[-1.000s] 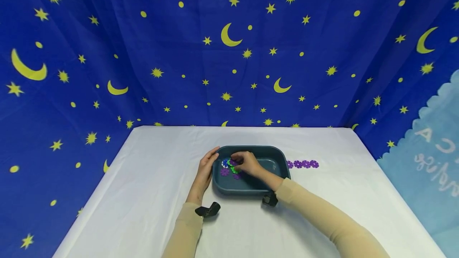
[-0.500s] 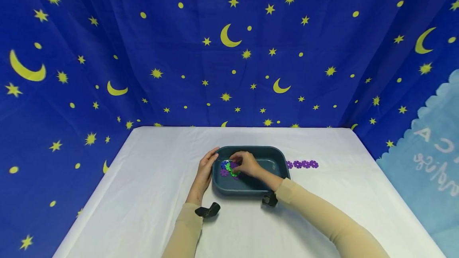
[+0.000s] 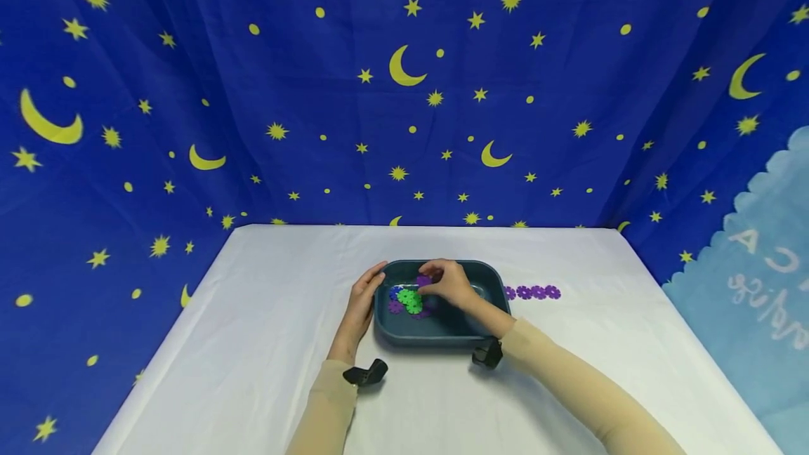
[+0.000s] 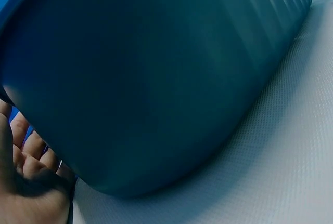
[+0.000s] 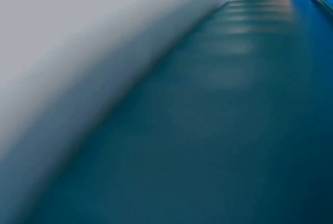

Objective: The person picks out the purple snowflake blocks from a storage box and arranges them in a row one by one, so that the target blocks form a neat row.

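A dark teal plastic tub (image 3: 442,338) holds several flower-shaped plastic discs near its left end. Green discs (image 3: 411,300) lie on top there, with a blue disc (image 3: 395,293) and purple discs (image 3: 396,307) beside and under them. My right hand (image 3: 450,283) is over the tub and pinches a purple disc (image 3: 423,280) between thumb and fingers, just above the others. My left hand (image 3: 359,304) rests along the tub's left outer wall, fingers fairly straight. In the left wrist view, fingers (image 4: 32,148) show beside the tub wall (image 4: 156,78). Only the tub's outside (image 5: 208,120) fills the right wrist view.
A row of joined purple discs (image 3: 534,292) lies on the white tablecloth (image 3: 284,286) to the right of the tub, its left end by the tub's wall. Blue cloth with yellow moons and stars (image 3: 404,118) hangs behind the table.
My right hand has lifted a purple disc off the pile and moved slightly right and up, so the green discs show more. My left hand has stayed at the tub.
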Tool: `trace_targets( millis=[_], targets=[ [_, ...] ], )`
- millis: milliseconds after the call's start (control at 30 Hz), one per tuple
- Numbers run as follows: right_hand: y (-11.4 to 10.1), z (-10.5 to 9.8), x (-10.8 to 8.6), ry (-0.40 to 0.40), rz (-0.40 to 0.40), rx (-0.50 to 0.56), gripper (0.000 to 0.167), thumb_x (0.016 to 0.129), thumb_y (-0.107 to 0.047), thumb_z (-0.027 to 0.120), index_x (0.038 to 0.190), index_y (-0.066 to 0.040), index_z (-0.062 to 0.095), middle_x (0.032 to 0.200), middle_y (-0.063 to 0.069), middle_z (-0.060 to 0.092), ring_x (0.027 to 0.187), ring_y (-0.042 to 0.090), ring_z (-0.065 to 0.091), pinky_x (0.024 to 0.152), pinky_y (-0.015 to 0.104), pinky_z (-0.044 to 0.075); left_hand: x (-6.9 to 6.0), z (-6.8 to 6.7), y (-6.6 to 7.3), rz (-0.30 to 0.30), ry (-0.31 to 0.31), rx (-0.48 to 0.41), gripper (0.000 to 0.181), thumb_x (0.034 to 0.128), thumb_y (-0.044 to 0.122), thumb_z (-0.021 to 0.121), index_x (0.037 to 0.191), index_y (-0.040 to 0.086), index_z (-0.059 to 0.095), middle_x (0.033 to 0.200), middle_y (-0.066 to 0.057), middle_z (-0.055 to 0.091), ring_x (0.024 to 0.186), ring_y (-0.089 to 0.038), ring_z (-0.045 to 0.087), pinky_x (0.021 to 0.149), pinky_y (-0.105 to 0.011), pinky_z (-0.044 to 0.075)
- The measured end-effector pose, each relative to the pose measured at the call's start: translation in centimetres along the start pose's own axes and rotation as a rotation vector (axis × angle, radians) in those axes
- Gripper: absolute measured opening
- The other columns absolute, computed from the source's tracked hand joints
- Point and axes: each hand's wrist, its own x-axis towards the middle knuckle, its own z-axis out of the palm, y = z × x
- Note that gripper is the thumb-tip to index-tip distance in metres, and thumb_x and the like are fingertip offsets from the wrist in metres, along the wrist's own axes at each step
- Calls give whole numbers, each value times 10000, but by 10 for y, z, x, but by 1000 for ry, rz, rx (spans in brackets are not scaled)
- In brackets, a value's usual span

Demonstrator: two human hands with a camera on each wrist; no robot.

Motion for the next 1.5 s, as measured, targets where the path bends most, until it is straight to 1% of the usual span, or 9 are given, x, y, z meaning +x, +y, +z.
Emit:
trace_targets(
  millis=[167, 333, 600, 767, 900, 1100, 1167, 1333, 1500],
  targets=[
    [3, -20, -7, 42, 19, -4, 350, 676, -48, 834, 993, 23, 703, 946, 168, 696, 845, 211, 618, 743, 225, 509, -1, 0, 0, 7, -8, 9, 438, 984, 204, 513, 1387, 36, 476, 1476, -112, 418, 1242, -74, 450, 918, -109, 426],
    [6, -42, -16, 97, 30, 19, 351, 676, -60, 839, 993, 14, 705, 958, 187, 696, 858, 235, 618, 753, 227, 508, 0, -1, -1, 7, -21, 11, 455, 980, 231, 523, 1391, 42, 472, 1488, -110, 402, 1316, -136, 391, 932, -101, 409],
    [13, -72, -31, 175, 74, -17, 332, 707, -54, 820, 1006, 20, 698, 1008, 199, 682, 888, 254, 623, 781, 240, 521, 0, -2, -1, -2, -1, 17, 464, 972, 236, 539, 1390, 45, 476, 1478, -113, 417, 1265, -92, 438, 918, -107, 425],
    [21, -89, -41, 254, 80, -46, 311, 719, -16, 802, 1002, 49, 689, 1009, 214, 659, 905, 289, 629, 797, 302, 542, -1, -3, -1, 0, -16, 7, 482, 973, 249, 537, 1401, 40, 457, 1503, -98, 382, 1370, -155, 340, 1059, -202, 348],
    [30, -103, -48, 319, 117, -64, 328, 718, -8, 801, 1017, 57, 686, 1014, 215, 650, 910, 270, 626, 775, 190, 509, 0, -2, 0, 6, -34, 4, 488, 982, 228, 518, 1414, 20, 429, 1515, -99, 361, 1416, -202, 279, 1141, -308, 270],
    [46, -125, -59, 374, 153, -106, 329, 723, 18, 787, 1028, 73, 676, 1023, 236, 643, 935, 318, 625, 749, 85, 452, 3, -1, 0, -1, -27, 1, 486, 978, 234, 522, 1407, 21, 439, 1493, -98, 393, 1390, -191, 322, 1019, -156, 367],
    [52, -131, -63, 390, 158, -123, 319, 728, 29, 778, 1026, 76, 675, 1022, 237, 643, 912, 255, 627, 750, 76, 448, 3, 0, 0, 1, -28, -4, 487, 979, 234, 521, 1407, 18, 436, 1496, -103, 387, 1388, -192, 320, 982, -121, 379],
    [69, -145, -78, 418, 181, -131, 311, 745, 37, 755, 1038, 90, 666, 1032, 246, 632, 847, -37, 543, 760, 74, 458, 2, -1, 0, -8, -17, -7, 453, 983, 208, 510, 1398, 35, 455, 1490, -95, 398, 1376, -180, 335, 948, -95, 391],
    [85, -158, -90, 477, 222, -142, 311, 749, 48, 736, 1047, 95, 662, 1050, 269, 629, 825, -123, 481, 743, 51, 430, 0, -2, 0, -7, -22, -9, 463, 981, 217, 518, 1399, 31, 452, 1494, -103, 395, 1378, -185, 335, 943, -89, 397]
  ],
)
